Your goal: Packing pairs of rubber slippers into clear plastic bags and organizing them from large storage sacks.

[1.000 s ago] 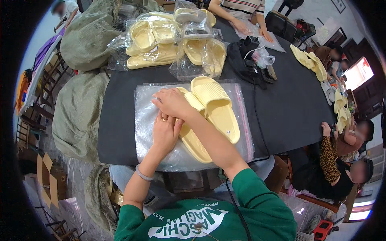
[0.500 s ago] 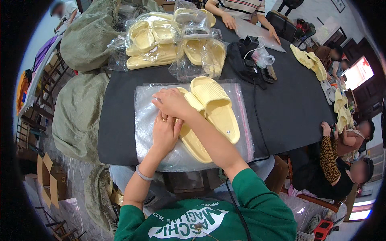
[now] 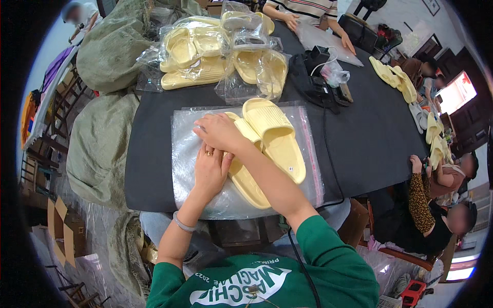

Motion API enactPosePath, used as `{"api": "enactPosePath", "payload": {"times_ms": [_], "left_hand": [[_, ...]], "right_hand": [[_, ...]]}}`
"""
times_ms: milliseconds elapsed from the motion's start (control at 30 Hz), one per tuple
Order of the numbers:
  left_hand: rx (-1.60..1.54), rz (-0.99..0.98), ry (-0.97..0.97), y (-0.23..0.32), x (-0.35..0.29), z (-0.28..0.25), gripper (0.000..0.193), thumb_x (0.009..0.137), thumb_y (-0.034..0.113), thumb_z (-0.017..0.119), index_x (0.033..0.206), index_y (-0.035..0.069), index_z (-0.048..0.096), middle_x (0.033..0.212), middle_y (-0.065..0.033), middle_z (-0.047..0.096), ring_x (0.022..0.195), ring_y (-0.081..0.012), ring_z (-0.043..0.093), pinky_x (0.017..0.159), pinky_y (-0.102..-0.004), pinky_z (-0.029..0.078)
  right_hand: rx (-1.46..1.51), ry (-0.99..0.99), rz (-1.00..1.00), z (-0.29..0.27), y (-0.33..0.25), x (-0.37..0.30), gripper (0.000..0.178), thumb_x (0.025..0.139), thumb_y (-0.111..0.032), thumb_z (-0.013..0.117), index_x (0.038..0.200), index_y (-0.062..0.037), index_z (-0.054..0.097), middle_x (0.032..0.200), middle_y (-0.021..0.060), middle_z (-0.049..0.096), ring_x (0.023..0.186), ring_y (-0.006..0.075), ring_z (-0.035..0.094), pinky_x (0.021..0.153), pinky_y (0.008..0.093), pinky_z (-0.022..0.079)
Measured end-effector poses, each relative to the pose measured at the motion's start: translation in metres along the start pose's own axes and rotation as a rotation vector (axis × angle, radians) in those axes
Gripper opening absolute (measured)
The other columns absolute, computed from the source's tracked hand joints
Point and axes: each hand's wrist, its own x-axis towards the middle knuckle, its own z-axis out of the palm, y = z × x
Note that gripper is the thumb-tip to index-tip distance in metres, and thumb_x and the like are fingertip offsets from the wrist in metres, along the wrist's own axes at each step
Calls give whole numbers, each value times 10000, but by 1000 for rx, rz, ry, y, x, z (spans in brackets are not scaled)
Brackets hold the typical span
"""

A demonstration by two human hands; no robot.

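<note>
A pair of pale yellow slide slippers (image 3: 280, 146) lies side by side on a stack of clear plastic bags (image 3: 187, 154) at the table's near edge. My right hand (image 3: 221, 132) reaches across the slippers and rests at the left slipper's edge, its fingers loosely stretched out over the fingertips of my other hand. Beneath it, my left hand (image 3: 210, 167) lies on the bags beside the left slipper, fingers extended and partly covered. Neither hand shows anything held. My right forearm hides part of both slippers.
Bagged yellow slippers (image 3: 197, 49) are heaped at the back left of the black table (image 3: 149, 169). A black pouch with a cable (image 3: 310, 77) sits at centre right. More slippers (image 3: 395, 77) line the right edge. Across from me, a person's hands hold a plastic bag (image 3: 326, 41).
My hands and the slippers stay where they were. Across the table, the other person's hands have shifted slightly and their plastic bag has lifted and bunched up.
</note>
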Motion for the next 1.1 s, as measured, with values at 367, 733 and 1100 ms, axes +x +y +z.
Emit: {"api": "enactPosePath", "payload": {"times_ms": [367, 733, 1100], "left_hand": [[16, 5, -3, -2, -1, 3, 388, 889, 240, 544, 1191, -3, 526, 1220, -203, 488, 1137, -403, 446, 920, -469, 380], [3, 13, -2, -3, -1, 2, 383, 884, 223, 544, 1192, -3, 525, 1218, -204, 489, 1140, -407, 444, 921, -470, 378], [6, 18, 19, 0, 1, 1, 385, 878, 214, 552, 1198, 1, 528, 1212, -199, 495, 1144, -407, 443, 925, -467, 378]], "right_hand": [[20, 16, -10, -2, 0, -1, 354, 907, -332, 501, 1098, -71, 645, 1057, 102, 630, 1047, 270, 563, 972, 401, 351], [0, 21, -16, 1, 1, 0, 343, 906, -335, 504, 1094, -85, 646, 1044, 95, 632, 1045, 263, 566, 965, 403, 360], [3, 24, -9, 4, 3, 1, 345, 907, -331, 503, 1098, -81, 645, 1051, 98, 630, 1049, 268, 563, 963, 405, 359]]}}
